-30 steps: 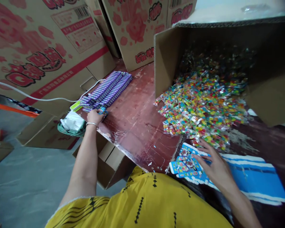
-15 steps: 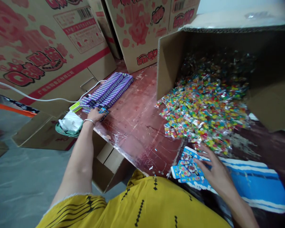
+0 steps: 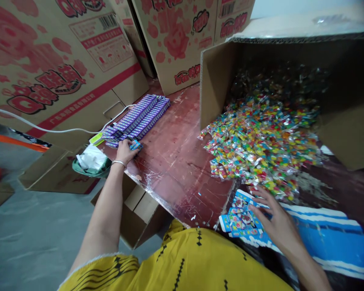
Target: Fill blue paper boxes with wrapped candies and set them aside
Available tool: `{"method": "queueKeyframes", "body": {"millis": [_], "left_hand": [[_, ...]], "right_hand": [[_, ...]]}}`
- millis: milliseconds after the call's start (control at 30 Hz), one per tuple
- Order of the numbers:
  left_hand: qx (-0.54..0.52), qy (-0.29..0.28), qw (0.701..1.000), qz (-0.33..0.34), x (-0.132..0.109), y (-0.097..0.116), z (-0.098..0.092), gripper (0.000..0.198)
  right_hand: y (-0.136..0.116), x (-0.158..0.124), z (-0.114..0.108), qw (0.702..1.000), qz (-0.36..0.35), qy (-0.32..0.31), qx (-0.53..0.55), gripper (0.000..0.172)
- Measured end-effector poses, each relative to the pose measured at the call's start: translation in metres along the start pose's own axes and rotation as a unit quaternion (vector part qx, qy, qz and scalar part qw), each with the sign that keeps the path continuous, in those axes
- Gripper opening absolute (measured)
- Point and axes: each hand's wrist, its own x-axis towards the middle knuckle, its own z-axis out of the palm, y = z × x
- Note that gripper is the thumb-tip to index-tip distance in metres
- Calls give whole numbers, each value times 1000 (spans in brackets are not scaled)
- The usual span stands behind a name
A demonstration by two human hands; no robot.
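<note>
At the left edge of the table, my left hand (image 3: 126, 152) is closed around a small blue candy box (image 3: 136, 145), beside the near end of the purple boxes (image 3: 142, 117) packed in rows. My right hand (image 3: 269, 214) hovers over or rests on flat printed blue cartons (image 3: 242, 216), fingers apart; whether it touches them I cannot tell. More flat blue cartons (image 3: 336, 238) lie stacked under and beyond my right wrist. Just past the right fingers spreads a heap of clear-wrapped colourful candies (image 3: 261, 141).
The candies spill from a cardboard box (image 3: 215, 85) lying on its side. Large printed cartons (image 3: 57, 76) stand behind the table (image 3: 182, 157). A white cable (image 3: 45, 128) crosses at left. A green bin (image 3: 92, 169) and an open carton (image 3: 139, 218) sit below the table edge.
My left hand has shifted slightly right and nearer me with the blue candy box, away from the purple rows. My right hand stays almost where it was.
</note>
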Motion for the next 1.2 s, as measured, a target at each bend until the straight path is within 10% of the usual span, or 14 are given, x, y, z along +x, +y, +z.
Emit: {"method": "queueKeyframes", "body": {"millis": [433,700,867,1067,1200], "left_hand": [[-43,71,994,71,41,33,23,48],[-77,174,982,15,16,39,28,84],[-158,192,965,81,-59,91,24,66],[-253,-133,880,379,-218,220,39,80],[-222,-200,849,435,-270,261,56,98]], "right_hand": [[-9,0,-1,1000,-6,2,-2,62],[-9,-8,-11,1000,1,21,-16,62],[-12,-13,-25,997,-10,68,-25,47],[-22,-1,-18,986,-64,45,-148,25],[-38,5,-9,960,-71,17,-269,26]]}}
